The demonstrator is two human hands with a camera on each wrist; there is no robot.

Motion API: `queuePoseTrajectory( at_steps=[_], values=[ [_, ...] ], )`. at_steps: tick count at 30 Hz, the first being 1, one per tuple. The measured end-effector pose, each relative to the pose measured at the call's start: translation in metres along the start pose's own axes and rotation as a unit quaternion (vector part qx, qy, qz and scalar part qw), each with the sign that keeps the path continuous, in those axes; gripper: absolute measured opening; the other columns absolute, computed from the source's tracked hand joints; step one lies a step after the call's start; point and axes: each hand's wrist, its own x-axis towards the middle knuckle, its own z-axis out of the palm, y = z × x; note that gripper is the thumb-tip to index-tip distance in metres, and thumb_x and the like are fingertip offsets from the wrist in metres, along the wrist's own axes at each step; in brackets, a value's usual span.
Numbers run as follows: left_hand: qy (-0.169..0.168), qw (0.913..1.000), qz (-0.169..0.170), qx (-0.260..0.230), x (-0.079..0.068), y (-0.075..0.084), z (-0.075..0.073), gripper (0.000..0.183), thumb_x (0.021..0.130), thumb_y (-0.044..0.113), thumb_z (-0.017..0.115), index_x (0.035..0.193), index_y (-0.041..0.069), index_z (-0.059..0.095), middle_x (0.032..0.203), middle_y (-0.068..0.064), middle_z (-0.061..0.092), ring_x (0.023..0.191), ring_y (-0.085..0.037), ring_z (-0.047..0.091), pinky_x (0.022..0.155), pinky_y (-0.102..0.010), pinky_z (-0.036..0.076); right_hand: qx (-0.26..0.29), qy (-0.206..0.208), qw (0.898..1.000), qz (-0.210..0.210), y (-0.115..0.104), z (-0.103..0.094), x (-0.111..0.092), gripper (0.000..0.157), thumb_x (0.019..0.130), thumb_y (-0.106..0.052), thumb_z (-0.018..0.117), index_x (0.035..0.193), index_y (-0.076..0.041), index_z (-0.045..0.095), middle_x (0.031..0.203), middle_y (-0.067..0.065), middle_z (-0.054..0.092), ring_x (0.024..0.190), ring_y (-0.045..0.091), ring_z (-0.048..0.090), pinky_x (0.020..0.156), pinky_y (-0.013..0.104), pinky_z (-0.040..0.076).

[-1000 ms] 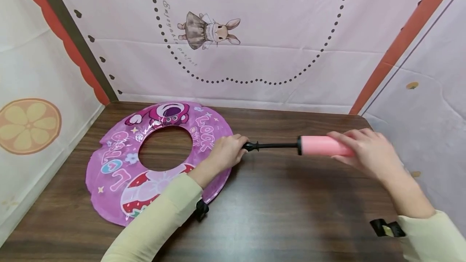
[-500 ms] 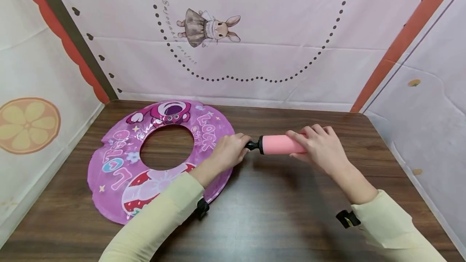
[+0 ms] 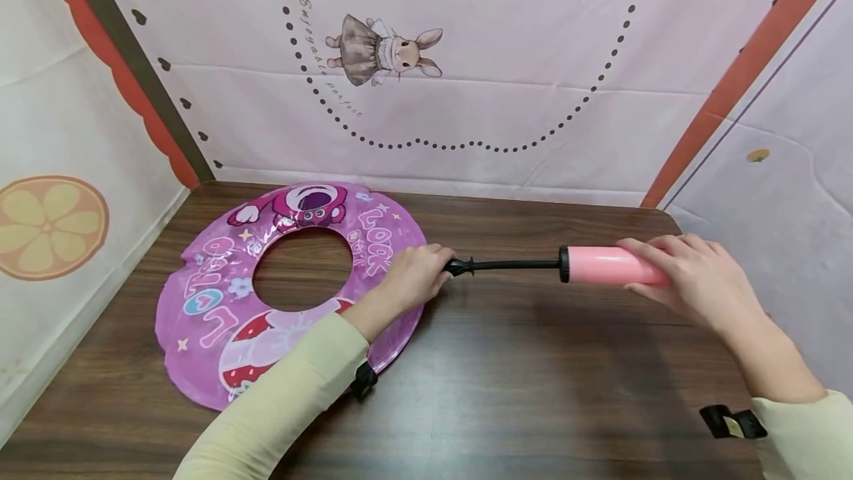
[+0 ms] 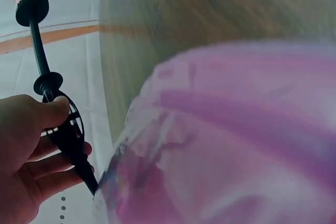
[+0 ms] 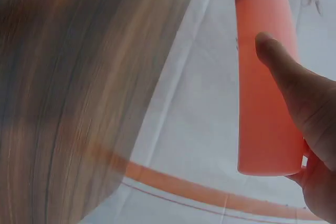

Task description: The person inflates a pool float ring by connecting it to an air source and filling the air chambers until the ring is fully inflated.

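Observation:
A hand pump with a pink barrel (image 3: 613, 265) and a long black rod (image 3: 516, 265) is stretched level above the table. My right hand (image 3: 706, 287) grips the barrel at its right end, thumb along its side in the right wrist view. My left hand (image 3: 416, 276) holds the black tapered end piece (image 4: 68, 135), thumb on one side and fingers on the other. Beneath my left forearm lies a purple printed swim ring (image 3: 200, 347), partly inflated with a wrinkled edge. In the left wrist view the end piece's tip meets the ring's outline; whether they are joined is hidden.
The dark wooden table (image 3: 493, 391) carries the ring on its left half. A pale printed cloth (image 3: 506, 35) with a rabbit picture rises behind, and similar cloths flank both sides. Black straps (image 3: 733, 421) sit at the wrists.
My right hand pushed the barrel left until the rod was hidden, then drew it back right, exposing the rod again. My left hand and the ring have stayed almost in place.

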Motion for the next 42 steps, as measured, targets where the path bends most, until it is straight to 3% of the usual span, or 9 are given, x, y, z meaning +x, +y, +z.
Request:
queuePoseTrajectory(
  at_steps=[5,10,14,23,27,30,36,41,42],
  values=[
    [0.009,0.9999,0.004,0.005,0.001,0.005,0.002,0.026,0.081,0.019,0.069,0.103,0.007,0.064,0.093,-0.006,0.066,0.073,-0.021,0.064,0.06,-0.033,0.053,-0.005,0.004,1.0,-0.019,-0.017,0.014,0.013,0.071,0.085,-0.07,0.026,0.113,-0.016,0.063,0.085,0.01,0.063,0.077,0.033,0.056,0.059,0.046,0.04],
    [0.032,0.9994,0.006,0.008,0.0,0.01,0.004,0.023,0.08,0.017,0.07,0.099,0.005,0.064,0.088,-0.007,0.066,0.065,-0.021,0.062,0.056,-0.031,0.052,-0.007,0.002,1.0,-0.022,-0.051,0.038,0.041,0.055,0.07,-0.05,0.072,0.113,-0.017,0.063,0.086,0.011,0.063,0.081,0.033,0.057,0.062,0.046,0.04],
    [0.03,0.9995,0.003,0.01,-0.002,0.01,0.005,0.022,0.079,0.017,0.07,0.098,0.006,0.065,0.086,-0.007,0.066,0.063,-0.019,0.062,0.053,-0.029,0.051,-0.013,-0.003,1.0,-0.021,-0.066,0.051,0.048,0.059,0.061,-0.041,0.082,0.112,-0.019,0.062,0.087,0.011,0.063,0.082,0.032,0.057,0.065,0.047,0.042],
    [-0.004,1.0,-0.001,-0.009,-0.002,0.003,0.003,0.026,0.081,0.02,0.07,0.104,0.009,0.064,0.091,-0.005,0.066,0.072,-0.021,0.064,0.059,-0.033,0.053,0.005,-0.01,0.999,-0.033,-0.056,0.05,0.041,0.062,0.064,-0.047,0.079,0.116,-0.02,0.061,0.088,0.009,0.064,0.083,0.031,0.057,0.063,0.044,0.043],
    [-0.015,0.9998,-0.003,-0.014,-0.003,0.0,0.001,0.027,0.081,0.022,0.07,0.104,0.01,0.064,0.093,-0.005,0.067,0.075,-0.022,0.065,0.06,-0.034,0.053,0.011,0.0,0.999,-0.038,-0.038,0.038,0.03,0.061,0.081,-0.066,0.048,0.117,-0.018,0.061,0.087,0.008,0.064,0.081,0.031,0.057,0.061,0.044,0.042],
    [-0.021,0.9996,-0.008,-0.02,-0.003,-0.002,-0.002,0.026,0.08,0.021,0.07,0.103,0.009,0.064,0.091,-0.006,0.067,0.074,-0.023,0.065,0.059,-0.035,0.053,0.012,0.01,0.999,-0.031,-0.023,0.027,0.019,0.072,0.085,-0.07,0.024,0.115,-0.016,0.061,0.086,0.009,0.064,0.079,0.033,0.057,0.061,0.046,0.042],
    [-0.018,0.9998,-0.008,-0.01,-0.002,-0.001,-0.002,0.025,0.079,0.017,0.07,0.102,0.008,0.063,0.088,-0.007,0.067,0.071,-0.024,0.064,0.056,-0.034,0.052,0.003,0.01,1.0,0.002,0.0,0.006,0.0,0.076,0.084,-0.072,0.02,0.112,-0.015,0.063,0.087,0.011,0.064,0.08,0.034,0.056,0.062,0.049,0.041],
    [-0.001,1.0,0.003,-0.001,-0.003,-0.001,-0.001,0.025,0.079,0.017,0.07,0.102,0.009,0.064,0.088,-0.005,0.067,0.07,-0.023,0.064,0.055,-0.034,0.052,0.002,0.011,1.0,-0.027,-0.025,0.023,0.018,0.072,0.087,-0.069,0.024,0.112,-0.014,0.063,0.087,0.011,0.064,0.08,0.033,0.057,0.06,0.046,0.04],
    [0.001,1.0,0.005,-0.002,-0.003,-0.001,-0.001,0.025,0.079,0.016,0.07,0.102,0.009,0.064,0.087,-0.005,0.067,0.07,-0.023,0.064,0.055,-0.034,0.052,0.001,0.009,0.999,-0.032,-0.032,0.027,0.024,0.067,0.086,-0.068,0.033,0.113,-0.014,0.063,0.087,0.011,0.064,0.08,0.033,0.057,0.06,0.046,0.04]
  ],
)
